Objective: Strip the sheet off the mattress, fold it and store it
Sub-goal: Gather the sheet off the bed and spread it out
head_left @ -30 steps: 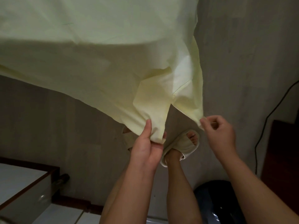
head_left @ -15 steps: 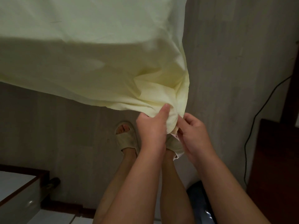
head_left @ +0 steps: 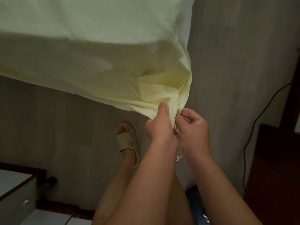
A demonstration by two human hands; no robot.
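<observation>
A pale yellow sheet (head_left: 97, 59) hangs spread across the upper half of the view, above the floor. Its lower right corner is gathered between my two hands. My left hand (head_left: 159, 127) grips the bunched corner, thumb pressed up against the cloth. My right hand (head_left: 193, 127) sits right beside it, fingers curled and pinching the same corner from the right. The sheet's far end is out of view. The mattress does not show.
The grey floor (head_left: 65, 127) lies below. My feet stand under the sheet, one in a beige slipper (head_left: 127, 140). A white cabinet with a dark rim (head_left: 17, 190) is at the lower left. Dark wooden furniture (head_left: 274, 168) and a black cable (head_left: 253, 127) are at the right.
My right hand has moved left with its corner of the sheet and joined my left hand, so both corners are now bunched together. The hands have risen slightly.
</observation>
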